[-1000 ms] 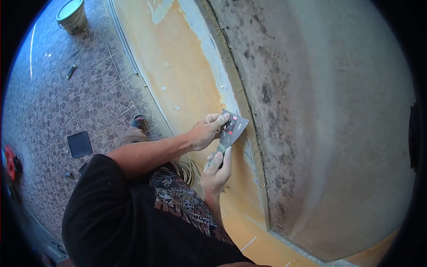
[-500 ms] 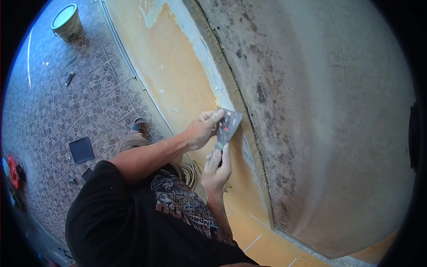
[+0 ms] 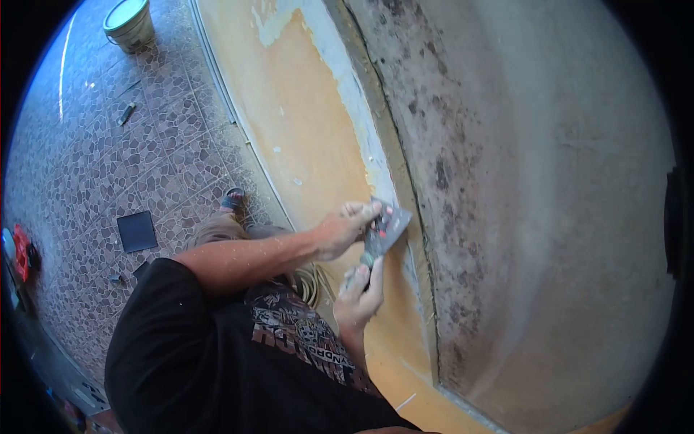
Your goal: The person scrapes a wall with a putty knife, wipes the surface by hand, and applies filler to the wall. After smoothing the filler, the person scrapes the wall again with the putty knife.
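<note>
A putty knife (image 3: 391,228) with a wide, dark flared blade is held between my two hands, close to the wall. My right hand (image 3: 358,295) is closed around its greenish handle (image 3: 369,258). The fingers of my left hand (image 3: 348,226) are bent, with thumb and fingertips pinching the blade's near side. Pale dust or filler coats the fingers of both hands. Just beyond the blade runs a band of whitish filler (image 3: 354,98) along the edge of the yellow-orange wall (image 3: 303,130).
A grey, stained surface (image 3: 499,217) fills the right side. On the patterned tile floor (image 3: 173,155) stand a lidded bucket (image 3: 129,27), a dark square sheet (image 3: 136,231) and a small block-like object (image 3: 126,113). A coiled hose (image 3: 309,283) lies beside my body; something red (image 3: 23,253) is at far left.
The view has shifted slightly, so the surroundings sit further right and the bucket higher. Both hands, with the putty knife still between them, appear a little lower and further right.
</note>
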Motion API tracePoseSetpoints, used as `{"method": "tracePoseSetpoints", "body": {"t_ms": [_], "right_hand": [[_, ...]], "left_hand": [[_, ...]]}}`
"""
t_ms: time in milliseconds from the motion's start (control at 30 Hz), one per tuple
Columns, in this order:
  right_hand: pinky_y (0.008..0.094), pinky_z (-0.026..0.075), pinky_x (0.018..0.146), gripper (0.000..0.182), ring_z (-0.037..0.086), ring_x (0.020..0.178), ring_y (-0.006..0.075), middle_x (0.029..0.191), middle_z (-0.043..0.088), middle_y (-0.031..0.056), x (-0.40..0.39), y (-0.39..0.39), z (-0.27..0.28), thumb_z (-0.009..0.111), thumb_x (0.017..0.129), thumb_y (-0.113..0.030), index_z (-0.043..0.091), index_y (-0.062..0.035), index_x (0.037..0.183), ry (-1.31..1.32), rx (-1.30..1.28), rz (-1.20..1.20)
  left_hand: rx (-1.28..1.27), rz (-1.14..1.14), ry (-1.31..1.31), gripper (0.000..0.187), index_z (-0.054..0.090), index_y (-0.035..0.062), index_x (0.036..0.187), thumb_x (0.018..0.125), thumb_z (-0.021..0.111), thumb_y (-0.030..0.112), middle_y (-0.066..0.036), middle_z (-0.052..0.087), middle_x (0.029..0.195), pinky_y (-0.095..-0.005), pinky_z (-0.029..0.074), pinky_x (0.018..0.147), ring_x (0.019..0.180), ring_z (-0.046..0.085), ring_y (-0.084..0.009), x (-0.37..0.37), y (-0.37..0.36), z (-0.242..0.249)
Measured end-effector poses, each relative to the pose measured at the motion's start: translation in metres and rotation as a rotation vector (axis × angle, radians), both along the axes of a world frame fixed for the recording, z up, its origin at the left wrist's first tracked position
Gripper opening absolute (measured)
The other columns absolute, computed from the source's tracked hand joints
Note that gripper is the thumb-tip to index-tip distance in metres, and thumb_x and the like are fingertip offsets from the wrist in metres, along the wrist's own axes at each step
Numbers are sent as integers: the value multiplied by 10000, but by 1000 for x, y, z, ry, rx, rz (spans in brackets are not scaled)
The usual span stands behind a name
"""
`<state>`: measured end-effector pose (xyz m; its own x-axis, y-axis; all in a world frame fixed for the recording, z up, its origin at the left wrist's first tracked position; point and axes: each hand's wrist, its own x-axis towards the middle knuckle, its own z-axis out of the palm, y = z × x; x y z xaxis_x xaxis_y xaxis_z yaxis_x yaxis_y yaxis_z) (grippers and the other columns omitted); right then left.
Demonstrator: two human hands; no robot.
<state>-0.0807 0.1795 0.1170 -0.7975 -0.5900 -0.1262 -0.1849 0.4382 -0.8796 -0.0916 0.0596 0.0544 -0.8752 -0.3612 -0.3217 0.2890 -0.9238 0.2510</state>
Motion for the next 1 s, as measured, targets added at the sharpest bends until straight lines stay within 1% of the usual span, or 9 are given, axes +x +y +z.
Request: {"method": "tracePoseSetpoints", "body": {"t_ms": [67, 200, 533, 600, 633, 700, 800, 900, 1000], "right_hand": [[176, 353, 489, 423, 417, 596, 37, 778, 505, 6, 0, 5, 3, 450, 1008, -143, 379, 37, 1384, -15, 37, -73], [182, 355, 475, 435, 432, 573, 44, 783, 522, 25, 10, -8, -15, 439, 1009, -146, 362, 48, 1390, -20, -49, -119], [188, 357, 484, 428, 428, 600, 33, 760, 501, 2, -6, -4, -13, 436, 1007, -143, 385, 53, 1384, 128, 5, 54], [279, 421, 523, 403, 476, 582, 119, 721, 521, 55, 1, 0, 5, 454, 977, -75, 422, 119, 1329, -64, -31, -119], [279, 421, 523, 403, 476, 582, 119, 721, 521, 55, -2, -5, 2, 454, 977, -75, 422, 119, 1329, -61, -36, -104], [176, 351, 481, 421, 427, 587, 32, 757, 501, -5, -6, -6, -8, 437, 1009, -148, 389, 39, 1383, 21, 8, 1], [233, 389, 505, 415, 451, 586, 71, 732, 524, 37, -5, -22, 1, 447, 995, -103, 410, 107, 1352, 66, 20, 41], [235, 393, 511, 419, 456, 594, 78, 730, 520, 35, 3, -4, 14, 446, 997, -106, 403, 116, 1350, -103, -39, -130], [235, 394, 515, 422, 458, 601, 80, 727, 520, 34, -6, -7, 3, 443, 999, -108, 397, 110, 1357, -18, 0, -34]], "left_hand": [[-38, -35, 132, 277, 680, 115, 1008, 978, 552, 359, 36, 671, 863, -243, 490, 732, 754, 595, -53, -2, -2, -14], [-79, -57, 135, 282, 676, 105, 997, 982, 546, 355, 38, 672, 873, -237, 489, 739, 766, 599, -48, 5, -9, -14], [-33, 41, 43, 300, 677, 88, 1026, 983, 547, 355, 31, 662, 858, -252, 490, 749, 751, 585, -49, 3, -17, -3], [-69, -7, 73, 293, 676, 88, 986, 987, 543, 350, 30, 666, 844, -253, 493, 710, 724, 585, -56, 0, -7, 0], [-76, 12, 77, 295, 674, 88, 974, 987, 543, 352, 29, 666, 841, -249, 492, 706, 717, 583, -55, -2, -10, -5], [-72, 21, 84, 298, 673, 87, 963, 986, 544, 355, 27, 665, 838, -246, 490, 703, 711, 582, -54, -4, -16, -11], [-83, 109, 95, 302, 671, 87, 956, 992, 534, 354, 27, 665, 843, -246, 489, 701, 713, 580, -49, 0, -20, -10], [-47, -6, 39, 311, 674, 78, 983, 1003, 511, 343, 27, 664, 853, -259, 492, 701, 730, 587, -56, -2, -5, 0], [-109, 45, 81, 327, 674, 71, 999, 1001, 510, 354, 27, 660, 843, -254, 485, 703, 741, 584, -50, -2, -14, -9]]}}
